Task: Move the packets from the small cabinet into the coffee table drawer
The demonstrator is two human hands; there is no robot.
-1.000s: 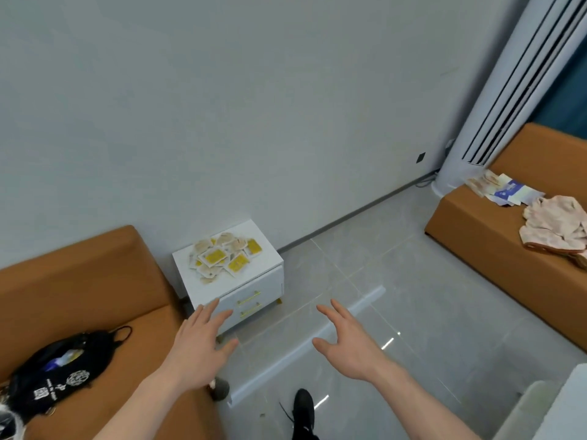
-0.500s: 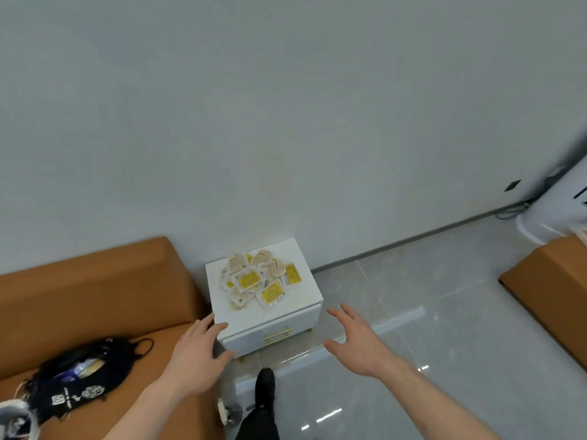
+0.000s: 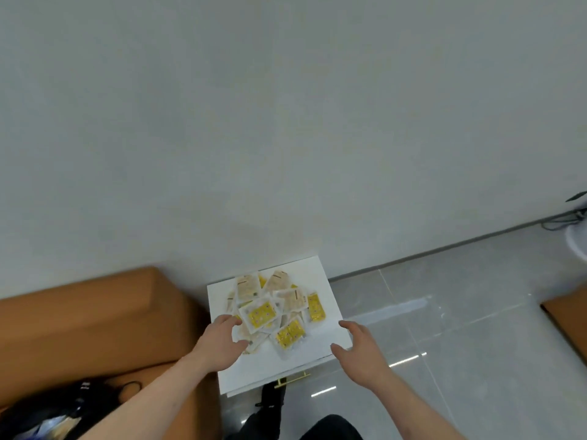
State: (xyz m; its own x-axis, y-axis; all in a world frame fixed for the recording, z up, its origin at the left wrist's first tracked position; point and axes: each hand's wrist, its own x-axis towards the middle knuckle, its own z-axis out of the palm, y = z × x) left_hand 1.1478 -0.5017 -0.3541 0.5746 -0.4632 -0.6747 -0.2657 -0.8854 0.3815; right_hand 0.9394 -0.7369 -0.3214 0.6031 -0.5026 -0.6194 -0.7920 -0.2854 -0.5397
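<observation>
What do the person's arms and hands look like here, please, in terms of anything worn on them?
Both forearms are bare as far as the frame shows, with no sleeves in view. The left hand and the right hand wear no gloves, and I can see no rings, watch or wristband. No markings show on either.

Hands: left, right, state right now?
Left hand: open, fingers at the packets, gripping none.
Right hand: open, holding nothing.

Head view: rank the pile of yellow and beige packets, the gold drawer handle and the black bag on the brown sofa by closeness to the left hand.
1. Pile of yellow and beige packets: at the left hand's fingertips, on the white cabinet.
2. Gold drawer handle: lower right, on the cabinet front.
3. Black bag: far lower left, on the brown sofa.
</observation>
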